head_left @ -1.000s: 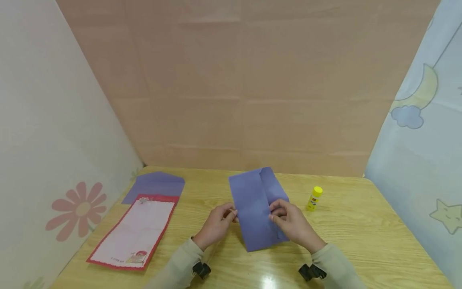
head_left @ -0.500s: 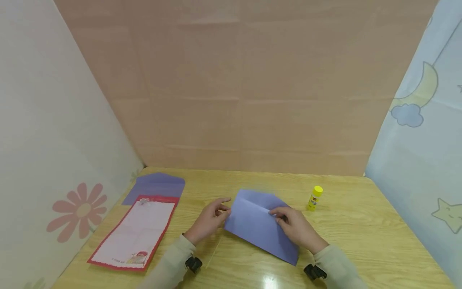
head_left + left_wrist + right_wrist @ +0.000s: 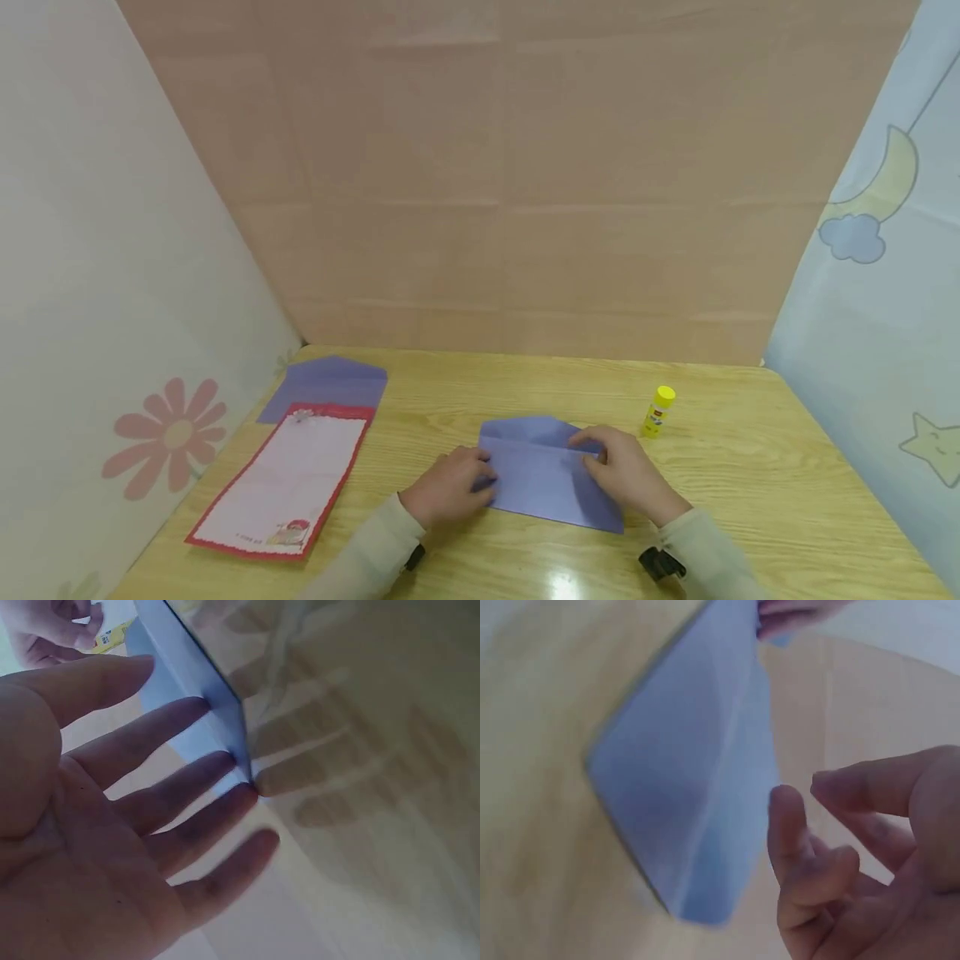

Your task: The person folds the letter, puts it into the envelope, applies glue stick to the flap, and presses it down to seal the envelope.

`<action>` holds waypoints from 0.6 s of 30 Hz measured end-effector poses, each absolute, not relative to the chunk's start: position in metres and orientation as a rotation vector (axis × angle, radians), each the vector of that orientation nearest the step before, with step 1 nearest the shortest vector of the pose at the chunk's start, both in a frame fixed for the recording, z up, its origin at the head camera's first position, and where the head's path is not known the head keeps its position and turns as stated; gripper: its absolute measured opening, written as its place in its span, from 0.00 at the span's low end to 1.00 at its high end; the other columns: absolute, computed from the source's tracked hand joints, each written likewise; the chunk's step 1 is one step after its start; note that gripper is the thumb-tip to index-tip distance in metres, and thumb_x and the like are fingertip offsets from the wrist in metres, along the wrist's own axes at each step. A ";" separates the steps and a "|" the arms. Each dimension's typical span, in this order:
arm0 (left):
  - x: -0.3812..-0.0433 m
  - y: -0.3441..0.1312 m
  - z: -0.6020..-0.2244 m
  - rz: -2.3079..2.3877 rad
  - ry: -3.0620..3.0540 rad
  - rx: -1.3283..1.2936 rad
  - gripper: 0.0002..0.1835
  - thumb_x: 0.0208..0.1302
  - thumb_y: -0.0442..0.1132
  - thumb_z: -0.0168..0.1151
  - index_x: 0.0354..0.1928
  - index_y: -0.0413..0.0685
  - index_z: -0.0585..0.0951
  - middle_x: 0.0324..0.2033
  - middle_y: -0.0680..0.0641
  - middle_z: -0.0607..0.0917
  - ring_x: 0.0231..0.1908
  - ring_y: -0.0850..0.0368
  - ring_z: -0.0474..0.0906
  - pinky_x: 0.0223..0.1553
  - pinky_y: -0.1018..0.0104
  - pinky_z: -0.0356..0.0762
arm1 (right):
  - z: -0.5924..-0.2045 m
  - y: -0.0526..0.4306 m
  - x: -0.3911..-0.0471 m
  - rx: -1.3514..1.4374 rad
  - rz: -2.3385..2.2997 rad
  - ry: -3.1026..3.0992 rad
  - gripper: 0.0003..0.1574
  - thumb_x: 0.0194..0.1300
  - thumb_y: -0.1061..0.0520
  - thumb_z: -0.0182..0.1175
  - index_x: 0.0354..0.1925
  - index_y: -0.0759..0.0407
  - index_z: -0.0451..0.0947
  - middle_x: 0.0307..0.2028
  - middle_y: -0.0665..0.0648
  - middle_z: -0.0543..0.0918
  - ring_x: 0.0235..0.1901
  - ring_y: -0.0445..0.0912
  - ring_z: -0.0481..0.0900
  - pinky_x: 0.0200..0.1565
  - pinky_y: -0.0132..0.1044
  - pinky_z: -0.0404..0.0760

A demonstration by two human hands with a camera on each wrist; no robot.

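Note:
A purple envelope lies on the table in the head view, its pointed flap spread open toward the far side. My left hand is at its left end. In the left wrist view, the fairly straight fingers of that hand touch the envelope's edge, with the thumb apart from it. By the right end of the envelope is my right hand. The right wrist view shows this hand with loosely bent fingers beside the flap and a gap between thumb and forefinger; whether a fingertip touches the paper, I cannot tell.
A yellow glue stick stands upright beyond my right hand. At the left lie a red-bordered sheet of letter paper and a second purple envelope, partly under it. Panels enclose the wooden table at the back and sides.
The envelope has turned from upright to lengthwise and come down flat onto the table, flap away from me. My left hand has gone from pinching its edge to touching it with extended fingers.

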State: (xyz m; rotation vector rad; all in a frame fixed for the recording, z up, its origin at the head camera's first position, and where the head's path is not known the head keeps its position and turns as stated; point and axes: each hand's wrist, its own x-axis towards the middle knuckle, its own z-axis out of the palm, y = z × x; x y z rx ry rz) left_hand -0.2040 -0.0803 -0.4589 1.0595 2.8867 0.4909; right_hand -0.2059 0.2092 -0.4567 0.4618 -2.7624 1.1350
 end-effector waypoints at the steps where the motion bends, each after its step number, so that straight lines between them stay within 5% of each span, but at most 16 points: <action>1: -0.204 -0.081 -0.459 0.471 2.902 1.039 0.09 0.65 0.41 0.66 0.43 0.47 0.89 0.53 0.43 0.83 0.52 0.45 0.79 0.50 0.46 0.77 | -0.453 0.211 -0.205 0.420 1.129 -2.757 0.14 0.63 0.67 0.62 0.48 0.60 0.83 0.45 0.58 0.84 0.19 0.37 0.69 0.22 0.32 0.72; 9: -0.200 -0.082 -0.457 0.363 2.989 0.880 0.16 0.65 0.44 0.66 0.49 0.43 0.85 0.49 0.43 0.83 0.50 0.41 0.77 0.54 0.38 0.71 | -0.428 0.235 -0.209 0.299 0.835 -2.405 0.10 0.62 0.68 0.61 0.43 0.62 0.81 0.29 0.53 0.75 0.17 0.38 0.63 0.19 0.33 0.66; 18: -0.201 -0.086 -0.458 0.349 3.034 0.802 0.24 0.63 0.46 0.67 0.58 0.42 0.80 0.50 0.43 0.77 0.51 0.40 0.72 0.57 0.37 0.68 | -0.422 0.275 -0.207 -0.019 0.815 -2.432 0.33 0.62 0.57 0.65 0.61 0.70 0.68 0.41 0.68 0.71 0.29 0.53 0.68 0.23 0.38 0.64</action>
